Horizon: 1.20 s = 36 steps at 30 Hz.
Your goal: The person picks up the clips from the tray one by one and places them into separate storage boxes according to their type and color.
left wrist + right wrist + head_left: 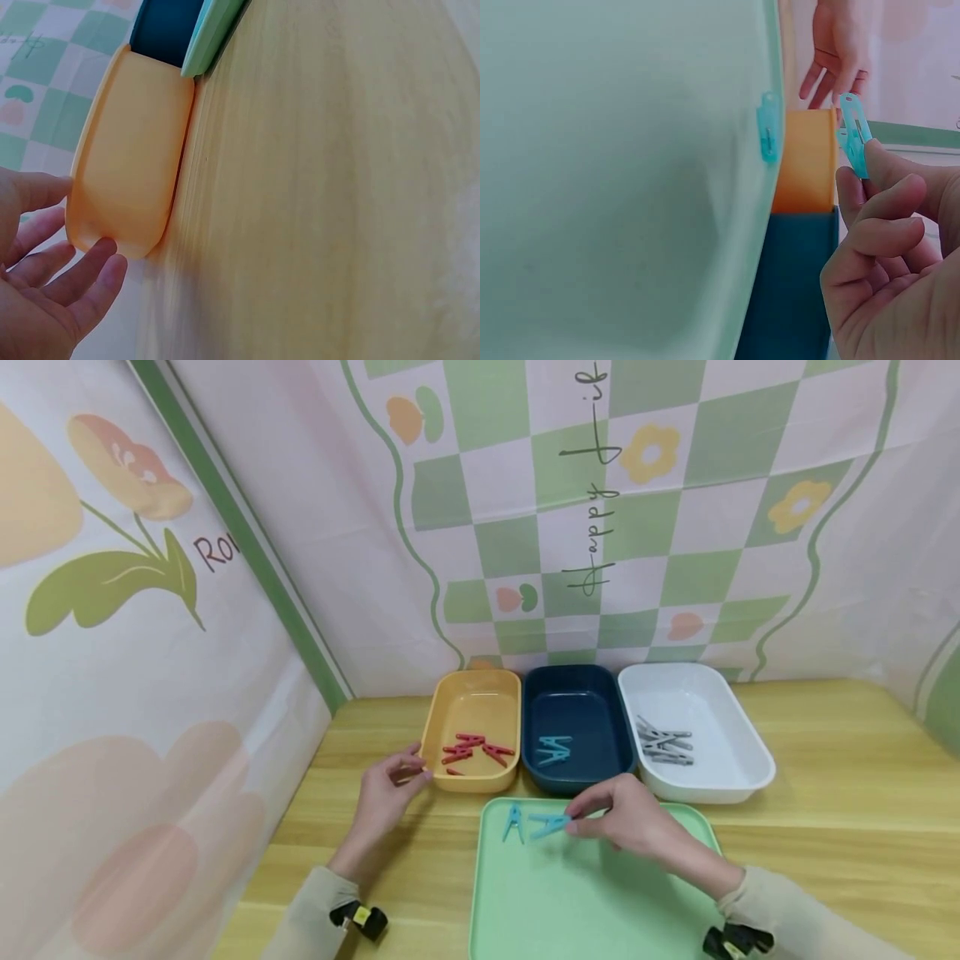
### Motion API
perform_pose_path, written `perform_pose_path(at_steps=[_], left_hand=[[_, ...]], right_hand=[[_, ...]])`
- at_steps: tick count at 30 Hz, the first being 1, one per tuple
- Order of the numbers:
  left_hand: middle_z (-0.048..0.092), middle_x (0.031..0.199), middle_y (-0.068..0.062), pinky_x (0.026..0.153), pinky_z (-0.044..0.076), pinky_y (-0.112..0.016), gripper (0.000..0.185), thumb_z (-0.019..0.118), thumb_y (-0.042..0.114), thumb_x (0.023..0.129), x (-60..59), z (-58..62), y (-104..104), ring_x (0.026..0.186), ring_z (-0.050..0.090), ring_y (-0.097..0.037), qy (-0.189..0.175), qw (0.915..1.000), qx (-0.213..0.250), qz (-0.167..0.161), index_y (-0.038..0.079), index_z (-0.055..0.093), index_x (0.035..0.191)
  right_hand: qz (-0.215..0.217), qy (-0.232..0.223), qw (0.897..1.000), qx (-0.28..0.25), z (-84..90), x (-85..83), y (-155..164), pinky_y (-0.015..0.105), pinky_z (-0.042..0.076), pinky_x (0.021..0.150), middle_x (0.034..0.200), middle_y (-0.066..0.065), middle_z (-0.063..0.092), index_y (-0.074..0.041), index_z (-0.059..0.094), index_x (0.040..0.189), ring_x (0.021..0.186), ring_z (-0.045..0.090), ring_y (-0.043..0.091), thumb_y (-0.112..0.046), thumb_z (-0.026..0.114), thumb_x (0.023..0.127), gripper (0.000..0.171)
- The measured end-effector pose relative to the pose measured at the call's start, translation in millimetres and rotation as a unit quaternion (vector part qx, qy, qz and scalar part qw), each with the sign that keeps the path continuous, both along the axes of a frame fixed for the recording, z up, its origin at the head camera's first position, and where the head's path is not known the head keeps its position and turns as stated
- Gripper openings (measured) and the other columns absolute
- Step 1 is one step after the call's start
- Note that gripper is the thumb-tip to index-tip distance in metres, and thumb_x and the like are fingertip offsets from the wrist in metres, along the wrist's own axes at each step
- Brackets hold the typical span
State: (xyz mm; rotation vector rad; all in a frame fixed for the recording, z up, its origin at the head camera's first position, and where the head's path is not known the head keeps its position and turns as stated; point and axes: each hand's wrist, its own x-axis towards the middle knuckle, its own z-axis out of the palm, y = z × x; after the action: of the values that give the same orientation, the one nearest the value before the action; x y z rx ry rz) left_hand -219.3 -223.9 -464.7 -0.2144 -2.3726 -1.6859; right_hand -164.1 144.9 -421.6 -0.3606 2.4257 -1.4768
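Observation:
Between thumb and fingertip, my right hand [630, 818] pinches a light blue clothespin [550, 824], held above the far part of the green tray [592, 893]. Another light blue clothespin [513, 823] lies on that tray near its far edge. My left hand [386, 797] is at the near left corner of the yellow bin [480, 783], fingers loosely bent; in the left wrist view its thumb and fingertips are at the bin's rim and side [127, 165]. Red clothespins [497, 753] lie inside the yellow bin. The navy bin [577, 781] holds light blue clothespins [553, 750].
To the right of the navy bin, a white bin [738, 739] contains several grey clothespins [667, 745]. All three bins stand side by side on the wooden table [817, 843], in front of a patterned cloth backdrop [577, 543]. A second cloth wall rises on the left.

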Motion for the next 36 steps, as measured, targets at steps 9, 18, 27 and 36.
perform_pose_path(at_steps=[9,18,27,36], left_hand=[[0.064,0.142,-0.020,0.089,0.063,-0.031,0.023,0.082,-0.002,0.088,0.2,-0.3,-0.6,0.105,0.074,-0.037,-0.002,0.9999,-0.015,0.001,-0.008,0.073,0.107],[0.065,0.141,-0.019,0.087,0.064,-0.031,0.022,0.083,0.000,0.087,0.4,-0.3,-0.9,0.102,0.075,-0.036,0.003,0.9998,-0.019,0.002,-0.007,0.073,0.106],[0.065,0.139,-0.022,0.088,0.064,-0.034,0.022,0.083,-0.004,0.087,-0.1,-0.7,1.8,0.104,0.074,-0.040,0.006,0.9998,-0.015,0.015,-0.008,0.073,0.105],[0.064,0.140,-0.023,0.089,0.063,-0.033,0.021,0.081,-0.008,0.086,1.2,1.6,3.8,0.105,0.073,-0.043,-0.003,0.9997,-0.013,0.018,-0.010,0.071,0.105]], right_hand=[[-0.014,0.010,1.000,-0.021,19.6,-5.2,8.2,0.027,0.045,0.043,0.088,0.007,0.077,-0.004,0.081,0.105,0.047,0.045,0.013,-0.016,0.085,0.090,0.020],[-0.054,0.031,0.998,-0.003,37.6,-21.4,15.6,0.028,0.043,0.044,0.092,0.006,0.076,-0.004,0.080,0.110,0.049,0.049,0.021,-0.021,0.085,0.091,0.026],[-0.084,0.053,0.995,-0.002,48.8,-49.2,19.6,0.030,0.045,0.046,0.096,0.009,0.077,0.000,0.078,0.113,0.053,0.052,0.021,-0.020,0.083,0.093,0.028],[-0.107,0.045,0.993,0.000,50.1,-75.3,22.4,0.028,0.042,0.045,0.087,0.011,0.074,0.000,0.076,0.118,0.053,0.051,0.020,-0.023,0.082,0.095,0.034]])
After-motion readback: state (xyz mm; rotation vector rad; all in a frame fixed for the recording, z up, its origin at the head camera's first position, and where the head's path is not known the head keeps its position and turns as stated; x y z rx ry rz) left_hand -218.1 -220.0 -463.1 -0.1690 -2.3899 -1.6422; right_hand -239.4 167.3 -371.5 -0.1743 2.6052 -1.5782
